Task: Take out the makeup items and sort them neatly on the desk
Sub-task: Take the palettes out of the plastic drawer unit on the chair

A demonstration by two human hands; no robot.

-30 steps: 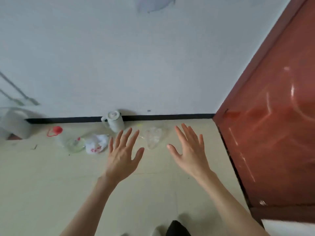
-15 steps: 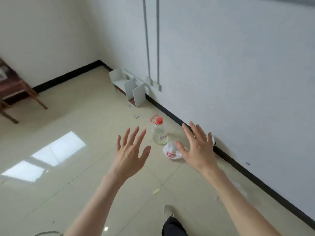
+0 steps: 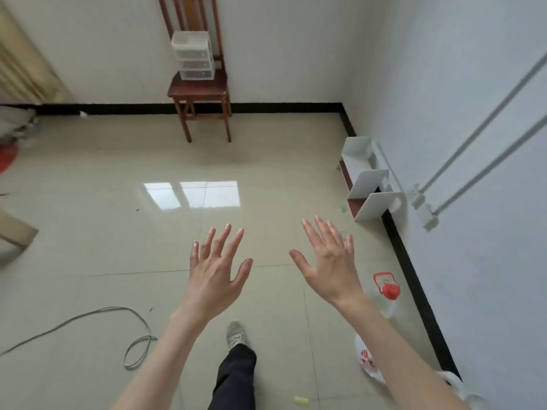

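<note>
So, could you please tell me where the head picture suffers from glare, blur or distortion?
Head view: window glare shines on the floor tiles; the wall pipes bow from wide-angle distortion; the left edge is smeared, as is the bag at lower right; both open hands, left and right, and the chair stay fairly sharp.

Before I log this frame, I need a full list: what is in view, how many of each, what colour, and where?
chair: one, dark red wood, against the far wall
drawer box: one, clear, three drawers, on the chair seat
rack: one, white dividers, on the floor by the right wall
pipes: two, grey, on the right wall
bottle: one, clear with red cap, on the floor near the right wall
bag: one, white with red print, on the floor partly behind the right forearm
cable: one, grey, looped on the floor at lower left
shoe: one, grey, bottom centre
left hand: open, fingers spread, holds nothing
right hand: open, fingers spread, holds nothing
</note>
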